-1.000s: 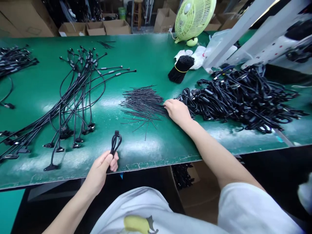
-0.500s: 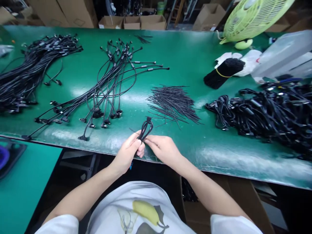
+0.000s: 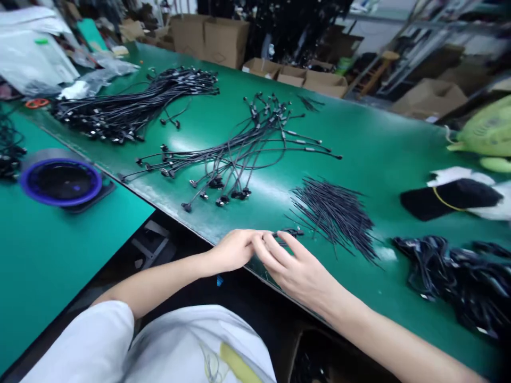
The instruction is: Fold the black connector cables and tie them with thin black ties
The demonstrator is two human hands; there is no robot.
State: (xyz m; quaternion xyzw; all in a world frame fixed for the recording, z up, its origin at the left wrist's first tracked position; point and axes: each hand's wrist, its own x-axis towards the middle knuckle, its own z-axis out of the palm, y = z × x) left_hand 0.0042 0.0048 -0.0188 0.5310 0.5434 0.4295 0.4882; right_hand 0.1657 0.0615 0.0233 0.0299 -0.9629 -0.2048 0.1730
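Both hands meet at the near edge of the green table (image 3: 379, 149). My left hand (image 3: 233, 250) is closed around a small folded black cable (image 3: 289, 232), whose end pokes out to the right. My right hand (image 3: 297, 268) lies over it with its fingers pinching at the same cable. Just beyond lies a loose spread of thin black twist ties (image 3: 335, 213).
A fan of laid-out black cables (image 3: 239, 154) sits in the middle, a bigger bundle (image 3: 131, 103) at far left. A heap of coiled cables (image 3: 455, 271) lies right, a banded tie bundle (image 3: 451, 197) behind it. A blue-rimmed tape roll (image 3: 59, 181) rests on the left table.
My head has turned left and the view tilted. The folded cable has come down from upright to low over the table edge, with both hands still together on it.
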